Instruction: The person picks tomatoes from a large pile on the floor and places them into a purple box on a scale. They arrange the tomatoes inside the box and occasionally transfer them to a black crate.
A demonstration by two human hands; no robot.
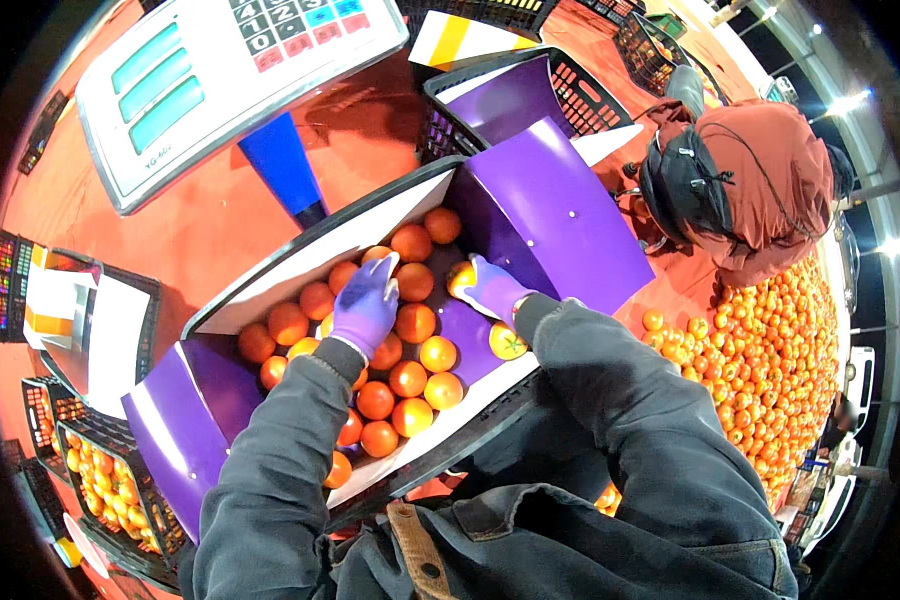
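Note:
Before me stands a black plastic crate (240, 291) lined with purple and white sheets, its floor partly covered by a layer of orange-red tomatoes (415, 322). My left hand (366, 304), in a purple glove, is over the tomatoes near the crate's far side; its fingertips touch a tomato, but whether they grip it is hidden. My right hand (493, 289), gloved alike, holds a yellow-orange tomato (462, 279) over the right part of the crate. Just below that hand, a tomato with a green stem end (507, 341) rests by the near wall.
A white scale display (232, 97) stands on a blue post beyond the crate. Another lined crate (487, 97) is at the far right. A person in a red-brown jacket (765, 180) bends beside a large tomato heap (765, 367). A filled crate (116, 487) stands at lower left.

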